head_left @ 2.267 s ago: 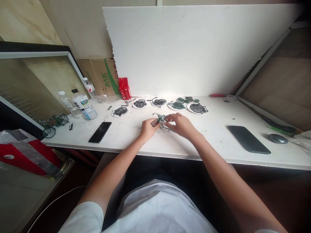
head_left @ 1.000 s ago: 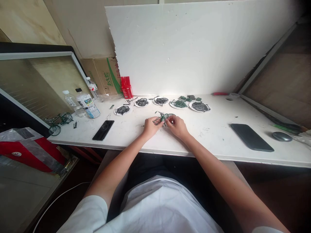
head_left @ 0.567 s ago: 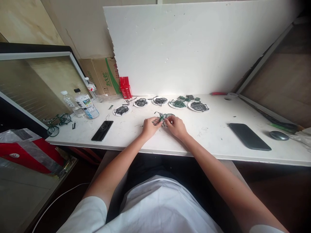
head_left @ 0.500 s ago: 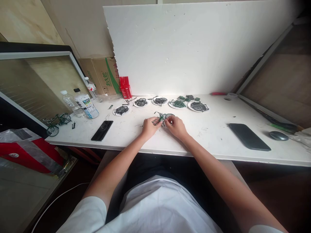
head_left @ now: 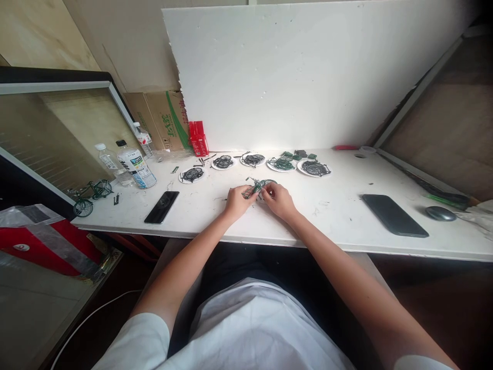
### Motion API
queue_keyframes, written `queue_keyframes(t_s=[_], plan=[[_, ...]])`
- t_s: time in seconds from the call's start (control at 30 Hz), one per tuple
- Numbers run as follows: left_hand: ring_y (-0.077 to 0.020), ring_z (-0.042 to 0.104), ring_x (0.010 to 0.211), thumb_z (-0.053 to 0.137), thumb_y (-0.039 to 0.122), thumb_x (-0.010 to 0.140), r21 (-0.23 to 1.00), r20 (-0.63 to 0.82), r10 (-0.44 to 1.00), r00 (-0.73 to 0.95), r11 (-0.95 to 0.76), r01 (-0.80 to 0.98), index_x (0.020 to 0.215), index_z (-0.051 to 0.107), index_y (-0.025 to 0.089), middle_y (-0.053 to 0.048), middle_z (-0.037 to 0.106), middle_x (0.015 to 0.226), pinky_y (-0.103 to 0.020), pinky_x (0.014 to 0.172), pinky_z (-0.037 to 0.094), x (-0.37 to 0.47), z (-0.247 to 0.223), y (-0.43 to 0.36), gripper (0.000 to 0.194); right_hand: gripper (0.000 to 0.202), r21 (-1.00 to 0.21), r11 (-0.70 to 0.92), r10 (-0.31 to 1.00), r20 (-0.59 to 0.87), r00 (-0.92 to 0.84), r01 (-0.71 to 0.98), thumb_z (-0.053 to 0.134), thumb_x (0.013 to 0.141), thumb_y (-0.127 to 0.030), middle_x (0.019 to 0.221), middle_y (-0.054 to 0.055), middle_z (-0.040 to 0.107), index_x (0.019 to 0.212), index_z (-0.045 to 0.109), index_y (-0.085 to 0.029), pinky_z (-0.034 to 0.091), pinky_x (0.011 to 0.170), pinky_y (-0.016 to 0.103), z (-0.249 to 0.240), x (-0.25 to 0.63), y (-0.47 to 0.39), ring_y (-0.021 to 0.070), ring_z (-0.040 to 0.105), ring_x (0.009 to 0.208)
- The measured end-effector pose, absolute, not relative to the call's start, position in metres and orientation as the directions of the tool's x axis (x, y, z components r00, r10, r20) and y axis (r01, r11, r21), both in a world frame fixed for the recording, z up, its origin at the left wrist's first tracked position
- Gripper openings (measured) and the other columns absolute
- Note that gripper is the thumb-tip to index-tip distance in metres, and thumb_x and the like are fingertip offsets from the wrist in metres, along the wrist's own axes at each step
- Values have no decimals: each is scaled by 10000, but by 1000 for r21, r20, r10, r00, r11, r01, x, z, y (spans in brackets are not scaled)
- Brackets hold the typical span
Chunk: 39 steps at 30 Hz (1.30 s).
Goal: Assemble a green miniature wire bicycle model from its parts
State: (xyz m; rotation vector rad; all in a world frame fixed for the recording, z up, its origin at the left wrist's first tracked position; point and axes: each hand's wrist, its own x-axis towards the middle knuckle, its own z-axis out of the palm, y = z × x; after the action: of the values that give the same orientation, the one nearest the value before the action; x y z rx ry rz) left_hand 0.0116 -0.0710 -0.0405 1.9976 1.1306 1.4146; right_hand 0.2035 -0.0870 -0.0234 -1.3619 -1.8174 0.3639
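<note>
Hands have drawn closer together over the last couple of seconds: the right hand (head_left: 280, 199), which lay spread over the small green model bicycle (head_left: 257, 187) with its fingers loose, now has its fingers pinched on the right end of it, while the left hand (head_left: 235, 200) keeps its fingers closed on the left end. The bicycle sits just above the bench (head_left: 339, 205) at the middle of the frame, in much the same spot as before, so the work looks like fine fitting rather than moving. Behind it runs a row of small plates (head_left: 224, 162) with dark parts. A finished bicycle (head_left: 88, 196) stands at the left edge, a phone (head_left: 162, 207) nearby.
</note>
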Motion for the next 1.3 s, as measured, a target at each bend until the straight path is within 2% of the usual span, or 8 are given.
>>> queue_keyframes(t_s=[0.37, 0.6, 0.7, 0.8, 1.0, 1.1, 1.2, 1.3], plan=[[-198, 768, 840, 768, 247, 915, 706, 607, 786, 116, -601, 374, 995, 820, 192, -71, 841, 984, -284, 751, 579, 13, -35, -75, 109, 147, -633, 432, 856, 512, -71, 643, 616, 944, -354, 934, 76, 739, 928, 670, -218, 422, 744, 341, -24, 204, -88, 237, 626, 865], [-192, 777, 837, 779, 238, 921, 696, 613, 782, 109, -600, 395, 994, 825, 192, -69, 845, 979, -282, 771, 589, 14, -33, -77, 97, 458, -654, 355, 915, 388, -107, 668, 378, 1095, -475, 826, 84, 727, 831, 656, -223, 376, 688, 346, -22, 204, -89, 226, 622, 740], [-198, 781, 852, 778, 234, 923, 696, 609, 786, 110, -596, 401, 1010, 826, 194, -75, 847, 1005, -288, 780, 597, 14, -32, -78, 108, 359, -670, 365, 904, 421, -74, 647, 488, 1057, -493, 885, 80, 745, 913, 673, -220, 388, 691, 336, -21, 203, -90, 223, 630, 760], [-202, 780, 861, 771, 236, 923, 687, 610, 784, 115, -596, 415, 1013, 827, 196, -76, 847, 1012, -289, 771, 597, 13, -34, -77, 113, 232, -653, 396, 882, 466, -70, 645, 587, 995, -421, 918, 79, 748, 954, 681, -212, 394, 689, 325, -21, 204, -89, 217, 627, 770], [-195, 767, 815, 778, 243, 910, 674, 626, 771, 118, -611, 416, 989, 825, 195, -62, 840, 953, -291, 762, 591, 13, -36, -75, 104, 459, -662, 354, 912, 400, -88, 660, 387, 1097, -475, 819, 80, 732, 834, 672, -229, 373, 682, 334, -22, 204, -90, 225, 629, 725], [-194, 758, 791, 784, 256, 907, 675, 625, 773, 110, -606, 420, 981, 825, 195, -60, 835, 929, -290, 749, 593, 13, -36, -75, 105, 362, -681, 353, 910, 410, -65, 642, 490, 1058, -495, 863, 71, 745, 899, 676, -229, 379, 678, 327, -21, 203, -91, 222, 632, 743], [-198, 760, 796, 781, 249, 906, 681, 620, 776, 113, -604, 414, 985, 824, 194, -66, 835, 934, -289, 747, 598, 13, -37, -75, 105, 195, -670, 393, 887, 458, -67, 630, 618, 974, -411, 922, 60, 752, 959, 674, -225, 388, 678, 315, -21, 203, -90, 207, 621, 757], [-204, 770, 822, 781, 248, 906, 688, 616, 779, 117, -604, 402, 997, 824, 195, -71, 838, 957, -294, 769, 606, 13, -38, -74, 113, 201, -650, 409, 878, 470, -84, 641, 597, 984, -394, 883, 55, 734, 889, 648, -225, 373, 672, 316, -22, 204, -89, 197, 593, 735]])
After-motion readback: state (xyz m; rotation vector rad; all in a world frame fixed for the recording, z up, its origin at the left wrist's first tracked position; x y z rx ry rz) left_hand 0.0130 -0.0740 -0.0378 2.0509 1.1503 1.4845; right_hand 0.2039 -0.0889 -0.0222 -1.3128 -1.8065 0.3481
